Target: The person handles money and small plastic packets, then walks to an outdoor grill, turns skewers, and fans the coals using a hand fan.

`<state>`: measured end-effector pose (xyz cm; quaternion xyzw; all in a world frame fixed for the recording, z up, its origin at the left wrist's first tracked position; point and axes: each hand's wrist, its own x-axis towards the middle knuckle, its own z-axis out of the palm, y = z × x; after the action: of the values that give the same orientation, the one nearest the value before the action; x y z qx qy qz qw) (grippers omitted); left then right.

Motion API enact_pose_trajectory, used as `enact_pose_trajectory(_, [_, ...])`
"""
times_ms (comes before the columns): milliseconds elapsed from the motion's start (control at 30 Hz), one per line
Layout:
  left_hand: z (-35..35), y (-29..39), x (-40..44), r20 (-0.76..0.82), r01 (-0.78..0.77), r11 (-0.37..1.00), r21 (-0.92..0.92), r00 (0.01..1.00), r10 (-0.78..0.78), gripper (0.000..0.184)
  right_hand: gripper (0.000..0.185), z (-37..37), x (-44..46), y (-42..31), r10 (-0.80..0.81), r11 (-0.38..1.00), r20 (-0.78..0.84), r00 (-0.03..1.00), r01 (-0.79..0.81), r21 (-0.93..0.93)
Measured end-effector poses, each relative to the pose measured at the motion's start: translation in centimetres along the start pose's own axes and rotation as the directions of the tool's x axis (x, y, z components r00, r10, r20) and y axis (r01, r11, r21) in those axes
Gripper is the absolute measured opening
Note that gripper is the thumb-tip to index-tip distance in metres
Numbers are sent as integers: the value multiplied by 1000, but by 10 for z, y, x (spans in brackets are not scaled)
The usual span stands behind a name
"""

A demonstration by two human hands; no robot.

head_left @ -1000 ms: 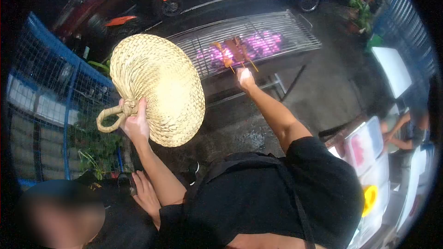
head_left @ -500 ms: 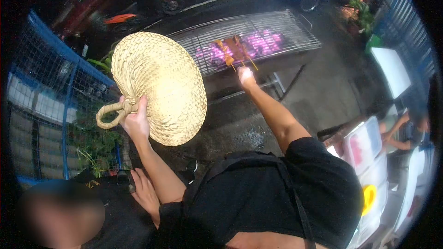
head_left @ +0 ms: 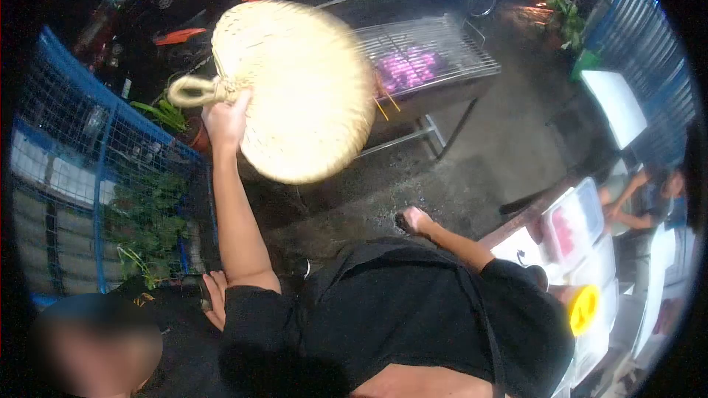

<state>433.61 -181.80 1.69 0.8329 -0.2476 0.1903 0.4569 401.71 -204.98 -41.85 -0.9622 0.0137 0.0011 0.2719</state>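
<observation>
Wet dark pavement (head_left: 501, 133) underfoot; blue mesh fence (head_left: 103, 169) down your left side. Long barbecue grill (head_left: 450, 40) ahead of you, on metal legs, wire grate on top. Table (head_left: 527, 215) to your right, loaded with clear tubs.

Person in black (head_left: 188, 343) close at your left, a hand just beside your left elbow. Another person (head_left: 649, 199) sits beyond the table, at far right.

Woven fan (head_left: 302, 96) raised in front of you, broad face showing, rim blurred, hiding the grill's left part from your view. Loop handle sticks out to the left.

Clear tub (head_left: 564, 232) on the table holds something pink; a yellow ring (head_left: 583, 310) is near it.

Your left hand (head_left: 225, 118) is closed round the fan's base, thumb on the near side. Your right hand (head_left: 417, 221) is low, well apart from the grill, fingers curled in; something dark shows at its edge, and you cannot tell from here whether it is held.

Coals (head_left: 407, 68) glow pinkish under the grate. Skewers (head_left: 380, 87) lie at the grill's near edge, partly behind the fan, two stick ends jutting toward you.
</observation>
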Motion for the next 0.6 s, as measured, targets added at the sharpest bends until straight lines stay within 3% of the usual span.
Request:
enact_pose_trajectory(33, [4,-13,9,-80,-239,889,390,953,291,30,22,3,-25,6,150,989,64,987,-151,12])
enact_pose_trajectory(67, [4,-12,9,-112,-203,899,387,958,265,29,21,-1,-51,11,184,983,104,977,-182,-31])
enact_pose_trajectory(100, [5,-10,11,-148,-172,908,382,959,244,29,22,5,-74,22,238,970,53,970,-240,43])
enact_pose_trajectory(133, [3,-6,11,-136,-171,960,222,969,204,31,22,6,-90,27,234,971,41,971,-235,37])
enact_pose_trajectory(167, [9,-1,8,-166,-141,937,-319,982,91,32,22,9,-105,29,382,923,107,918,-384,-1])
enact_pose_trajectory(200, [6,14,3,-28,-34,845,-534,999,22,34,23,10,-118,33,524,850,171,834,-524,-48])
enact_pose_trajectory(233, [3,25,-2,129,106,702,-704,991,-21,36,23,9,-131,40,530,846,175,829,-531,-47])
enact_pose_trajectory(267, [5,12,0,138,114,700,-705,990,-23,36,22,8,-142,46,510,860,240,826,-483,-166])
enact_pose_trajectory(300, [9,-11,8,7,-65,969,-240,998,68,38,22,10,-150,51,494,864,303,815,-419,-280])
enact_pose_trajectory(333, [9,-11,10,-56,-185,932,313,975,213,39,21,10,-149,54,560,824,299,773,-481,-299])
enact_pose_trajectory(367, [13,-10,8,-17,4,856,517,1000,5,40,21,12,-152,55,563,822,299,771,-484,-300])
enact_pose_trajectory(400, [13,-9,3,-53,-41,972,231,997,55,39,22,11,-148,58,576,816,318,754,-556,-158])
enact_pose_trajectory(433, [12,-5,0,-102,-108,991,-77,990,100,39,25,9,-142,57,591,798,325,738,-594,-102])
enact_pose_trajectory(467, [9,12,-4,41,-20,884,-467,998,45,40,29,7,-136,55,606,776,333,722,-629,-46])
enact_pose_trajectory(500, [6,26,-8,201,130,635,-762,979,41,42,32,6,-131,55,621,749,340,706,-663,9])
enact_pose_trajectory(533, [6,15,-5,239,149,671,-726,970,44,37,35,20,-126,64,636,689,410,654,-721,81])
enact_pose_trajectory(567, [9,-2,0,242,150,669,-728,969,45,37,27,19,-127,56,626,624,389,676,-733,270])
enact_pose_trajectory(600, [12,-22,4,17,-93,975,-201,995,99,34,20,17,-127,48,616,534,367,698,-711,457])
